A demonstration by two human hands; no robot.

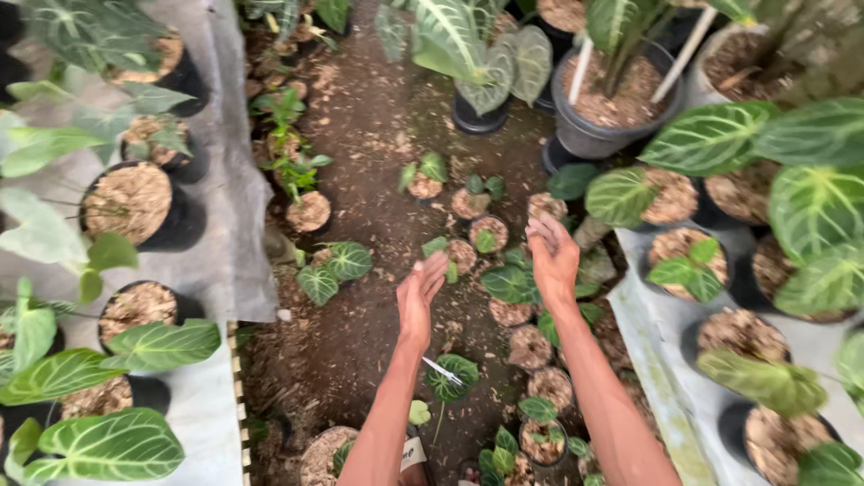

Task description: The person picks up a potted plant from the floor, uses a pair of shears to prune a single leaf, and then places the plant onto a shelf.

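Plant nursery, outdoor or shade-house. Bare dirt path (378, 135) strewn with wood chips, rows of small seedling pots (490, 232) on the ground, black pots (135, 202) with veined-leaf plants (814, 207) on raised benches covered in grey sheeting (229, 207) both sides.

- white plant tag (443, 370), thin slip, stuck over a small dark-leaved pot, lower centre
- white label (413, 452) with dark print, bottom edge, beside left forearm, partly hidden

Single head view, steeply down over potted seedlings (490, 236)
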